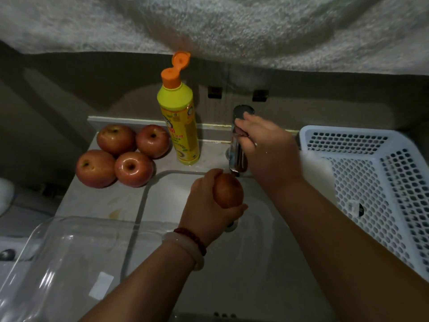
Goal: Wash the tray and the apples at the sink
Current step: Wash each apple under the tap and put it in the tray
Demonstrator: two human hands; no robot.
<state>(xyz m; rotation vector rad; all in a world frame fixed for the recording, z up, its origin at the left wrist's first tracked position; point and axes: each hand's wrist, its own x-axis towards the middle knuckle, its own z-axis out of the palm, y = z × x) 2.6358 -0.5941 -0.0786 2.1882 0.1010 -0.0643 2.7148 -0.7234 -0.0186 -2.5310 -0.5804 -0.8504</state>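
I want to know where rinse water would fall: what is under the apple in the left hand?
Under the held apple lies the sink basin, with a bit of the drain showing. The left hand covers the rest of it.

This is a home kitchen or washing corner, dimly lit. A white sink (209, 263) is set in a pale counter (97, 201) with a chrome tap (238, 145) at its back edge, and a yellow dish-soap bottle (183, 126) with its orange cap flipped open stands beside the tap. Apples (120, 154) lie on the counter, a white perforated basket (371, 182) sits to the right, and a clear glass tray (46, 263) rests at the near left.
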